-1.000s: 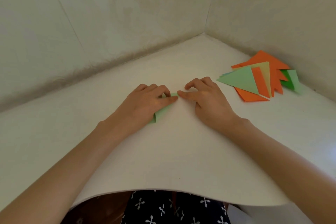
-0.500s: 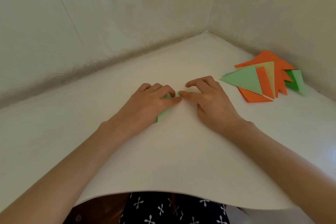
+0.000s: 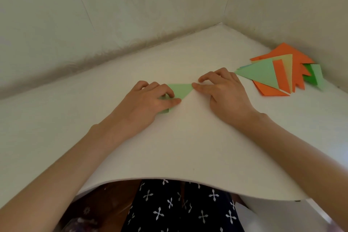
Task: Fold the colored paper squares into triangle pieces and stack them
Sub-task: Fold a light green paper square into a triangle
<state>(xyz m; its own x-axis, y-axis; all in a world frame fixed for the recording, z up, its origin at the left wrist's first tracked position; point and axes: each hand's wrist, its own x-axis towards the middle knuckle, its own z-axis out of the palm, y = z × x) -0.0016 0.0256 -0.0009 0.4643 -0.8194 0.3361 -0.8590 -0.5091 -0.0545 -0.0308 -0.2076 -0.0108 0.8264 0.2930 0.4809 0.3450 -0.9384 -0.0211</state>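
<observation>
Covering green paper [image 3: 181,90]: left hand [image 3: 148,103]; pile [image 3: 263,74] rightward.

Folded paper [image 3: 180,89] lies on the table [image 3: 188,137], stack [image 3: 263,75] to its right.

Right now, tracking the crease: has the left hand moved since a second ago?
Yes. The left hand slid leftward, away from the stacked triangles, uncovering more of the green paper.
</observation>
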